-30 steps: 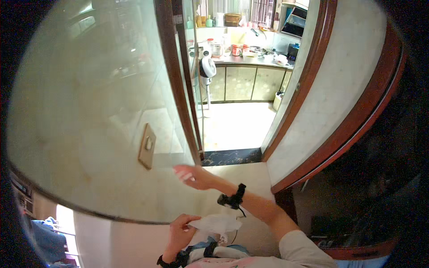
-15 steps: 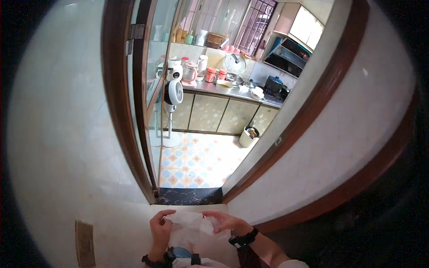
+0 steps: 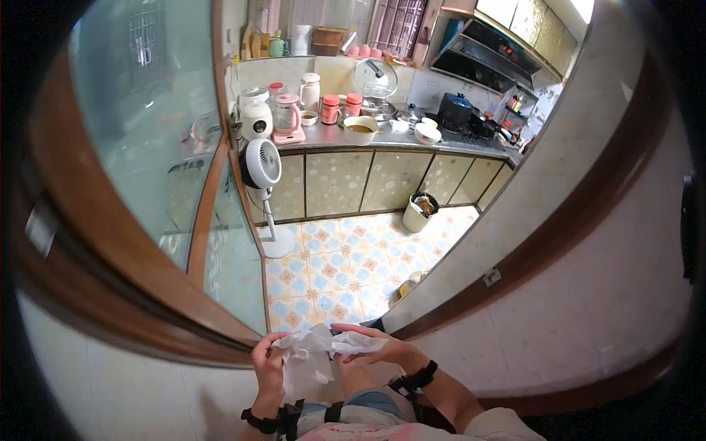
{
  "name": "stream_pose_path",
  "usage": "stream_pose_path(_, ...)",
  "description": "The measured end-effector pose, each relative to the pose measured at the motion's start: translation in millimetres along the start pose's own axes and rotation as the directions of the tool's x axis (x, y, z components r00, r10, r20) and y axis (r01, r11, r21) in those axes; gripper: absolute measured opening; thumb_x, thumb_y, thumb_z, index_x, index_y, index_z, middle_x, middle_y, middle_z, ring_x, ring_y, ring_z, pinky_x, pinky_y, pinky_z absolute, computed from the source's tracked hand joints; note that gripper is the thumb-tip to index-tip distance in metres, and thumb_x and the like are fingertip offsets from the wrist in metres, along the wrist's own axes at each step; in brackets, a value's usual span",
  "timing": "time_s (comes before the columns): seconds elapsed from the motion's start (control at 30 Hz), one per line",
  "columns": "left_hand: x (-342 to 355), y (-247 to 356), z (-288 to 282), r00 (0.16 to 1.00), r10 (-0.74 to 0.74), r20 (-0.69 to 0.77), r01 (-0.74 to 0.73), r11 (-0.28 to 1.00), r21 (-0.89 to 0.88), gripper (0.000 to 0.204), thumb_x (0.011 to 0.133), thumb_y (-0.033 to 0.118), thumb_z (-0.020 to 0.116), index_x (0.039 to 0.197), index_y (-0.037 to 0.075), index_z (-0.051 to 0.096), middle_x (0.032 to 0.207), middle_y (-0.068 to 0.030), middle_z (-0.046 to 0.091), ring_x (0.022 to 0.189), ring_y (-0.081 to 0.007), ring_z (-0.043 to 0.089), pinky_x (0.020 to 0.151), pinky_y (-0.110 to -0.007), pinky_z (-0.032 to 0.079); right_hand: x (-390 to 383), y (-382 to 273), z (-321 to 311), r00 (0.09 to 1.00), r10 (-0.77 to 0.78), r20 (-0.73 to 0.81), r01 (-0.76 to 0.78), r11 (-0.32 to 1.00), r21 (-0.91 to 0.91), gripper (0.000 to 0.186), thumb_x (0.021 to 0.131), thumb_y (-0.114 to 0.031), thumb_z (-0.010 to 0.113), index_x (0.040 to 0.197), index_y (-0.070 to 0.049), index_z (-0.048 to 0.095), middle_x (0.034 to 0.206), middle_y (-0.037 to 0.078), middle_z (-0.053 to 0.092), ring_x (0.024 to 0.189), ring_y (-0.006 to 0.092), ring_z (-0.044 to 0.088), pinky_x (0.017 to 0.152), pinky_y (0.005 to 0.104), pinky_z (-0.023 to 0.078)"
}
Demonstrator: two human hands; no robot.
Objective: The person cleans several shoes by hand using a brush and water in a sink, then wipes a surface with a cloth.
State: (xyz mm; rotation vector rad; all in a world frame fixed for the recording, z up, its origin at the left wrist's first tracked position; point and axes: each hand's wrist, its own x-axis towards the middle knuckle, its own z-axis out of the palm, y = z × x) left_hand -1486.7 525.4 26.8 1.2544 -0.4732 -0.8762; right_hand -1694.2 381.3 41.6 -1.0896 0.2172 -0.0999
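Observation:
A thin, crumpled white tissue (image 3: 309, 344) stretches between my two hands at the bottom of the view, its lower edge hanging loose. My left hand (image 3: 268, 361) is closed on the left end, thumb and fingers pinching it. At the other end my right hand (image 3: 382, 348) grips a bunched part, with its fingers reaching over the top. Black straps circle both my wrists. Under the tissue shows one of my legs, stepping at the doorway.
A glass door (image 3: 147, 110) in a brown frame stands at the left; a wall edge bounds the doorway's right. Inside are a white fan (image 3: 262, 165), a waste bin (image 3: 420, 213) on the tiled floor, and a counter with a kettle (image 3: 287, 116), a bowl (image 3: 361, 131) and a dark pot (image 3: 455, 112).
I have moved forward to the kitchen doorway, so the counter and bin appear nearer. The tissue is more bunched between my hands, which still hold it.

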Motion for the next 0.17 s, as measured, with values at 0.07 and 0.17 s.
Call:
stream_pose_path(0.07, 43, -9, 24, 1.0, 0.013, -0.028, -0.012, 0.999, 0.041, 0.015, 0.084, 0.008, 0.051, 0.091, 0.001, 0.063, 0.068, 0.0036, 0.053, 0.055, -0.0031, 0.04, 0.051, -0.019, 0.031, 24, -12, -37, 0.998, -0.003, -0.065, 0.004, 1.0, 0.014, 0.082, 0.07, -0.015, 0.076, 0.137, -0.004, 0.031, 0.124, 0.012, 0.049, 0.11, 0.0193, 0.05, 0.092, 0.0328, 0.042)
stream_pose_path(0.17, 110, -2, 59, 0.993, -0.02, -0.116, 0.03, 0.996, 0.089, 0.016, 0.085, 0.008, 0.05, 0.092, 0.002, 0.063, 0.069, 0.0049, 0.053, 0.057, -0.0022, 0.04, 0.051, -0.019, 0.031, 68, -28, -114, 0.967, 0.089, -0.24, -0.172, 0.921, -0.349, 0.056, 0.075, -0.023, 0.073, 0.122, -0.004, 0.051, 0.122, 0.01, 0.051, 0.107, 0.0148, 0.051, 0.088, 0.0253, 0.041)
